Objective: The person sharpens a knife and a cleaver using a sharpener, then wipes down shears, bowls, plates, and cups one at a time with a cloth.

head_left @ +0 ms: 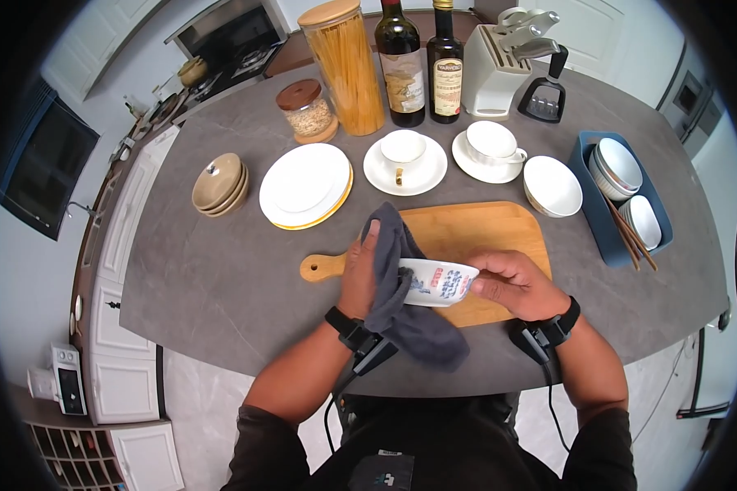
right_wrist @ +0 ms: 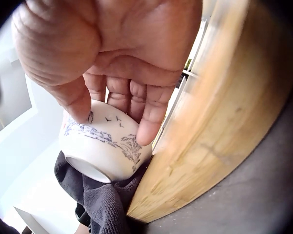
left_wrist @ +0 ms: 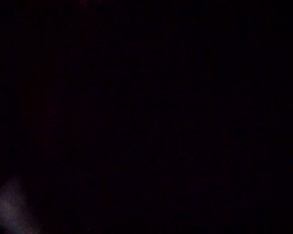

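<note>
A small white bowl (head_left: 434, 285) with blue and red markings is held tilted on its side above the wooden cutting board (head_left: 483, 225). My right hand (head_left: 522, 285) pinches its right end, thumb on the outer wall and fingers round the rim, as the right wrist view shows on the bowl (right_wrist: 102, 141). On the other side, my left hand (head_left: 358, 274) grips a dark grey cloth (head_left: 426, 335) against the bowl, with most of its fingers hidden behind the cloth. The cloth's lower end hangs over the table's near edge. Almost everything is black in the left wrist view.
Stacked beige bowls (head_left: 219, 184), white plates (head_left: 305, 184), two cups on saucers (head_left: 405, 182) and a white bowl (head_left: 553, 186) stand beyond the board. A blue bin (head_left: 602, 221) holds bowls and chopsticks. Bottles (head_left: 402, 74), a pasta jar (head_left: 344, 69) and a knife block (head_left: 493, 74) line the back.
</note>
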### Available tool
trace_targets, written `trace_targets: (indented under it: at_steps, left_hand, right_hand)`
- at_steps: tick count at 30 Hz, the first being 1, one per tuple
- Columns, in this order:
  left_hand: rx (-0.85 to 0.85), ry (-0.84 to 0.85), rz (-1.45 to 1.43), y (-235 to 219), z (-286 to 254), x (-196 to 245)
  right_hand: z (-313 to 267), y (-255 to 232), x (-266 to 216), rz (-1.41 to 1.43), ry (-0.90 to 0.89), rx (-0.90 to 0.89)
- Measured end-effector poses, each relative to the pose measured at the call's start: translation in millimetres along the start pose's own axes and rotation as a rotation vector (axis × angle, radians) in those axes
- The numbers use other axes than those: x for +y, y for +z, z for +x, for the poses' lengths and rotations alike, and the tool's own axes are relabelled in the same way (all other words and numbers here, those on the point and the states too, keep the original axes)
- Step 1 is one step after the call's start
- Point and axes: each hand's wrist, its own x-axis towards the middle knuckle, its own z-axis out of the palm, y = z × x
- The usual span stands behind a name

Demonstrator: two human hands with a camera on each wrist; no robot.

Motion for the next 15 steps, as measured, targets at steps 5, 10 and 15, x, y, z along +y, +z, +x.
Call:
trace_targets:
  at_steps: [5, 10, 15]
  left_hand:
    - [0.095, 0.024, -0.005, 19, -8, 8]
    - [0.099, 0.09, 0.062, 20, -14, 12]
    - [0.046, 0.438, 0.506, 15, -13, 4]
  right_hand:
    - [0, -1, 6, 0.037, 0.013, 0.016]
    - [1, -2, 1, -0.009, -0.031, 0.014]
    - [1, -3, 3, -0.028, -0.027, 0.023]
